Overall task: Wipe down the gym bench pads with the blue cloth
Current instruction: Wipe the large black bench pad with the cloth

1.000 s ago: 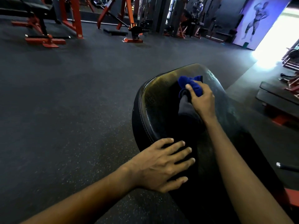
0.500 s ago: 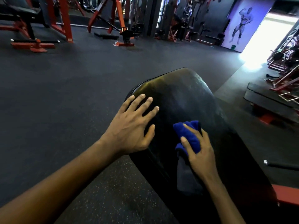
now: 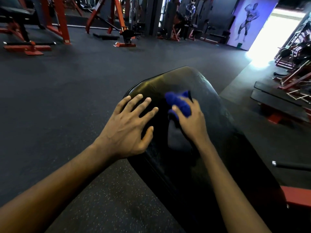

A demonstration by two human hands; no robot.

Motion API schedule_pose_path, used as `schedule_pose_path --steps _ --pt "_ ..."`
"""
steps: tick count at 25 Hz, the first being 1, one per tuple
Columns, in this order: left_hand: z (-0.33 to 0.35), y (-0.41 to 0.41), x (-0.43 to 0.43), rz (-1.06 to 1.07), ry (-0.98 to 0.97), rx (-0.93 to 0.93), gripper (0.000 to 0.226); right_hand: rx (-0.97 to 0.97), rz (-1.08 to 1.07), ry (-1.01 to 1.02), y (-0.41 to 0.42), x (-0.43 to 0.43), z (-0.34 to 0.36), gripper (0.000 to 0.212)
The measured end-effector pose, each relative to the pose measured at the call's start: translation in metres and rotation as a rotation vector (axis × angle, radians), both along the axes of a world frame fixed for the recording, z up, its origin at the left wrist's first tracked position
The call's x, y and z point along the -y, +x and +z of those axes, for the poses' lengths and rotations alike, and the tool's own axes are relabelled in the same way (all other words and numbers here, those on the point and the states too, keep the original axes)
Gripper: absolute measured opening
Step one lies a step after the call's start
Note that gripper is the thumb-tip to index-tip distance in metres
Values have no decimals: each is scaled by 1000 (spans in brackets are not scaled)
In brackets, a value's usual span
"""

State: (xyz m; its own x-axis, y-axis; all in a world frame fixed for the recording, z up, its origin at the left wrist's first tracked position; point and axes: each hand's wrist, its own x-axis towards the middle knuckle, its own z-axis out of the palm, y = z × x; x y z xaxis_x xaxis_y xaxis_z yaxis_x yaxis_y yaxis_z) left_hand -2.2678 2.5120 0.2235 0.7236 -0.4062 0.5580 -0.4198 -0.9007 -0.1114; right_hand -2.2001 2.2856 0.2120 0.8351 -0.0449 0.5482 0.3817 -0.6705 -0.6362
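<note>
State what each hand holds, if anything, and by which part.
The right hand grips the bunched blue cloth, thumb over its near side. The left hand holds nothing, resting flat on the bench pad.

Dark rubber floor, flecked with pale specks, runs through the gym. Red steel machine frames stand along the far side, with a black-padded bench at far left. A purple wall carries a bodybuilder mural. Beside it, daylight floods through a doorway. Red racks crowd the right edge.
</note>
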Motion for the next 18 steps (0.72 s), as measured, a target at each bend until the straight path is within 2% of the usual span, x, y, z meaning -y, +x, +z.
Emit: schedule_pose_path --steps 4,6,9,12,14,18 --pt "0 1 0 7 3 -20 63 -38 6 18 -109 15 -52 41" --pt "1 1 1 10 -16 -28 64 -47 -72 2 -102 10 -52 41" --pt "2 0 7 34 -51 -51 65 -4 -187 10 -31 3 -24 40" --pt "2 1 11 59 -43 -53 64 -80 -256 66 29 3 12 35" --pt "1 2 10 60 -47 -44 62 -104 -240 15 17 -7 12 36" --pt "-1 0 10 54 -44 -32 61 15 -82 -14 -80 -22 -24 40"
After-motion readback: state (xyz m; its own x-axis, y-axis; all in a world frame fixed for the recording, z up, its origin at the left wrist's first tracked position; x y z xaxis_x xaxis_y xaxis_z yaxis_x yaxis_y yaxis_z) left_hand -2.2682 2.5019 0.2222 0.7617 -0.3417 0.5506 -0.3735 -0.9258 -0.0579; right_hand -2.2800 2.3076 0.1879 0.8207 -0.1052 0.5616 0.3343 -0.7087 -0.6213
